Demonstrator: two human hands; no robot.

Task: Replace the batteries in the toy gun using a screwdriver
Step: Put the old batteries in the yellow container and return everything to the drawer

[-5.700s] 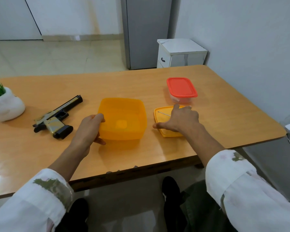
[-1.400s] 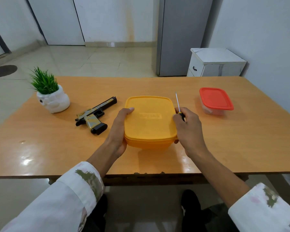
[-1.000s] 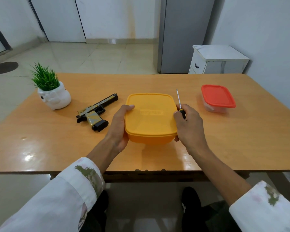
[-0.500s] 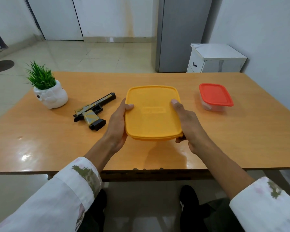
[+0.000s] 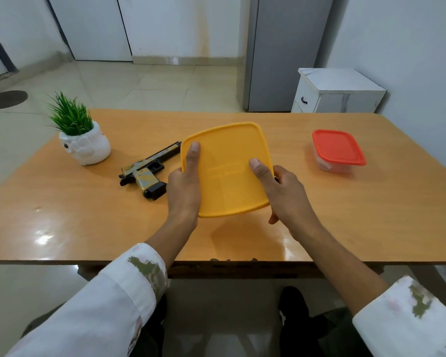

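A lidded yellow container (image 5: pixel 227 171) is lifted off the table and tilted toward me, held between both hands. My left hand (image 5: pixel 184 189) grips its left edge with the thumb on the lid. My right hand (image 5: pixel 285 194) grips its right edge, thumb on the lid; a small dark bit of the screwdriver handle (image 5: pixel 276 178) shows at that hand, and the shaft is hidden. The toy gun (image 5: pixel 150 173), camouflage-patterned with a black grip base, lies on the table just left of my left hand.
A clear container with a red lid (image 5: pixel 337 150) stands at the right of the wooden table (image 5: pixel 75 215). A white pot with a green plant (image 5: pixel 84 145) is at the far left. A white cabinet (image 5: pixel 340 91) stands beyond the table.
The closed yellow container has been raised off the table and tilted up toward me. The screwdriver shaft, visible beside the box a second ago, is now hidden behind it.
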